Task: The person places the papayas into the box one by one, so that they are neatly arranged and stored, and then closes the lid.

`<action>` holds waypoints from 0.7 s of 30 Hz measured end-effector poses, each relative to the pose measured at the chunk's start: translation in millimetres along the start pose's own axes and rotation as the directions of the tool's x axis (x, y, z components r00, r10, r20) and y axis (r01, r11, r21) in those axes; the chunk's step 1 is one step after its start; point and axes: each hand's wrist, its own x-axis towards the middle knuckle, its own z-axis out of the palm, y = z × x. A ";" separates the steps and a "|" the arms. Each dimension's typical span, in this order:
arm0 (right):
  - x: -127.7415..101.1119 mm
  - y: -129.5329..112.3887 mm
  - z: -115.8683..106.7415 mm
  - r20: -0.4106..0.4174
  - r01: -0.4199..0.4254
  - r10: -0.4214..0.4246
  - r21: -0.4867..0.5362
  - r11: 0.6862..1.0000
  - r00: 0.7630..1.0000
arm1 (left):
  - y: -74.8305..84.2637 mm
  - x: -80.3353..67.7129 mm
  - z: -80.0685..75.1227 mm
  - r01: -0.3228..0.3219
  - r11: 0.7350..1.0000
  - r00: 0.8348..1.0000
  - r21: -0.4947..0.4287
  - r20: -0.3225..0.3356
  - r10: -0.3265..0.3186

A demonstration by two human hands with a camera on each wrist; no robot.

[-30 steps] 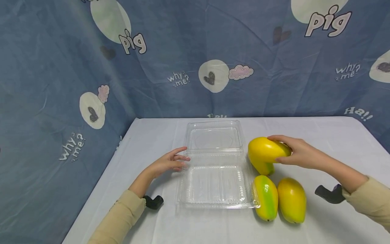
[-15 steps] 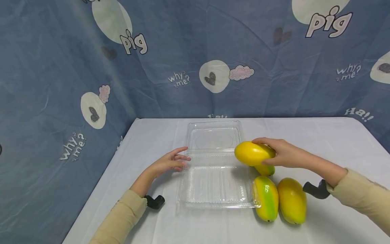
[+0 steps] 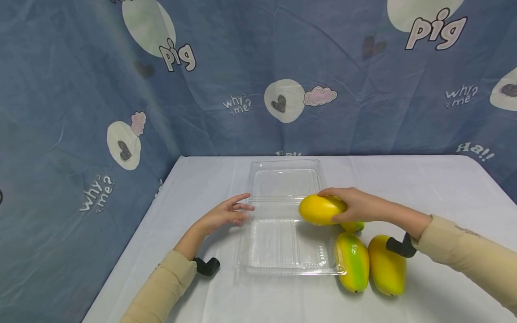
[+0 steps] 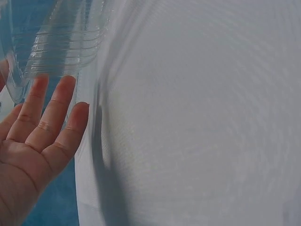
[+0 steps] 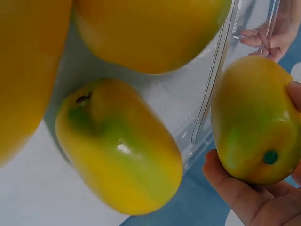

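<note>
Right hand [image 3: 359,206] grips a yellow mango [image 3: 321,209] from above, fingers curled over the top and thumb under the near side; mango is lifted, hanging over the right edge of the clear clamshell box [image 3: 282,264], roughly at the hinge line between tray and lid. Right wrist view confirms: mango [image 5: 251,120] sits in the palm, green stem dot facing the camera, thumb and fingertips wrapped round it. Left hand [image 3: 224,215] holds nothing, fingers spread and nearly straight, tips right at the left rim of the box; in the left wrist view the fingers [image 4: 35,106] overlap the ribbed box wall [image 4: 61,44], but I can't tell whether they actually press it. Box lies open on the white tablecloth [image 3: 202,179], tray nearer the person, lid flat behind it. Three more mangoes on the cloth to the right of the box: a green-striped mango [image 3: 352,262] touching the tray's right front corner, a plain yellow mango [image 3: 387,271] just beside it on the right, and a third one [image 3: 355,226] mostly hidden under the right hand. Black wrist-camera mounts [image 3: 207,266] show at both cuffs. Blue printed backdrop [image 3: 81,89] behind and to the left.
</note>
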 end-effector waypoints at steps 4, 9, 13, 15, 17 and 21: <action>5.8 -1.3 3.9 0.008 -0.007 0.007 -0.026 1.000 1.000 | -1.4 0.7 -0.5 0.007 1.000 1.000 -0.002 -0.008 -0.007; 11.5 -3.9 8.4 0.020 0.019 -0.017 -0.076 0.997 1.000 | -2.8 1.2 -0.2 0.000 1.000 1.000 0.001 -0.006 0.000; 14.4 -7.3 10.8 0.027 0.018 -0.014 -0.128 0.992 1.000 | -1.7 1.1 0.3 -0.004 1.000 1.000 -0.003 -0.005 0.004; 15.9 -8.7 12.3 0.025 0.021 -0.017 -0.159 0.987 1.000 | -0.9 1.1 0.5 -0.007 1.000 1.000 -0.006 -0.004 0.007; 17.4 -9.2 14.6 0.024 0.032 -0.028 -0.191 0.981 0.999 | -0.6 1.2 0.6 -0.008 1.000 1.000 -0.008 -0.005 0.008; 20.7 -9.5 19.2 0.035 0.037 -0.030 -0.205 0.978 0.999 | -1.0 1.2 0.4 -0.009 1.000 1.000 -0.008 -0.005 0.009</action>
